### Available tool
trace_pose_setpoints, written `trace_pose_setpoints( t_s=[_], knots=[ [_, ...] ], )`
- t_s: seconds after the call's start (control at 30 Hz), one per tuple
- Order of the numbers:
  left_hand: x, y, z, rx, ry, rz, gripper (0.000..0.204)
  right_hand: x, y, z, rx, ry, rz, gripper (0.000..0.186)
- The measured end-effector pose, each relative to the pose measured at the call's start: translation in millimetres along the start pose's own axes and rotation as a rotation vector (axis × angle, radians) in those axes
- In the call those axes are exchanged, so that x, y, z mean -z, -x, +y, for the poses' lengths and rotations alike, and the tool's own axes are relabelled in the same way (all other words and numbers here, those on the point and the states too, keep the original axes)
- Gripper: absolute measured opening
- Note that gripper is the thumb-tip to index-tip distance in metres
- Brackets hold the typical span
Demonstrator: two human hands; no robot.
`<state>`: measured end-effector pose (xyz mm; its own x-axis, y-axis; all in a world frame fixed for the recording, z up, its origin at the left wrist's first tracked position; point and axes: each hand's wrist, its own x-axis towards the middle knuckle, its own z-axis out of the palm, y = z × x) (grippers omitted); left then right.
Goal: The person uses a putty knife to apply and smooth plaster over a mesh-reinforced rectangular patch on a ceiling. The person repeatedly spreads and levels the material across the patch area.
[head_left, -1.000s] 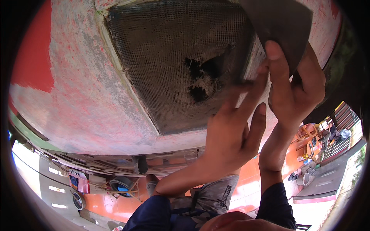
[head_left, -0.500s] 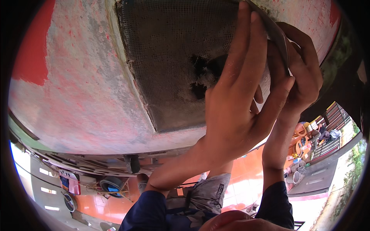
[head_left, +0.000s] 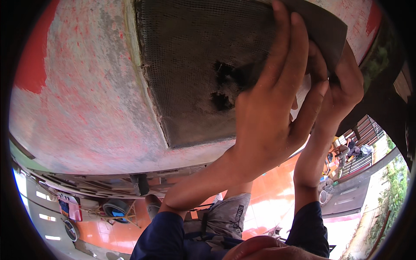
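Dark grey sheet of thin, smooth-looking material sits at the upper right of my head view, in front of the right side of a dark, fine-meshed screen. I have my right hand clamped on the sheet's lower corner, fingers bent and the thumb toward the mesh side. My left hand is just beside it, its back to the camera, fingers nearly straight and pointing up; two of them reach the sheet's left edge, while the thumb stands apart from them, toward the right hand. From this feed I cannot tell whether those fingers press on the sheet or only pass in front of it.

To the left of that hand I see ragged black holes in the mesh. A pale, rough strip borders the screen's left side, and beyond it spreads a pale surface streaked with red and grey, with a solid red patch at the far left. Lower down I make out glossy orange floor tiles and a round grey tub with something blue inside.
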<state>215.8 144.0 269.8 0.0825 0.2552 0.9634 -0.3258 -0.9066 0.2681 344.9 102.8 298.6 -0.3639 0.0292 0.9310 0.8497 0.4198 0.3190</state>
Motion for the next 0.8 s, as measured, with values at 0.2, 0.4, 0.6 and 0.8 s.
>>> trace_pose_setpoints(
  t_s=[0.2, 0.4, 0.6, 0.8],
  knots=[
    [-2.3, 2.8, -1.4, 0.007, -0.004, 0.000, 0.080, -11.6, -9.2, 5.9, 0.067, 0.023, 0.004, 0.018],
    [6.3, 4.1, -2.2, 0.011, -0.010, 0.011, 0.081, -13.8, -7.5, -9.1, -0.014, -0.102, 0.012, 0.027],
    [9.6, 4.9, -5.4, 0.013, -0.009, 0.026, 0.081, -13.2, 1.7, -15.1, -0.075, -0.029, 0.015, 0.031],
    [12.5, 2.2, -10.1, 0.010, 0.007, 0.033, 0.082, -18.7, 6.1, -19.6, -0.107, 0.016, 0.043, 0.031]
  ],
)
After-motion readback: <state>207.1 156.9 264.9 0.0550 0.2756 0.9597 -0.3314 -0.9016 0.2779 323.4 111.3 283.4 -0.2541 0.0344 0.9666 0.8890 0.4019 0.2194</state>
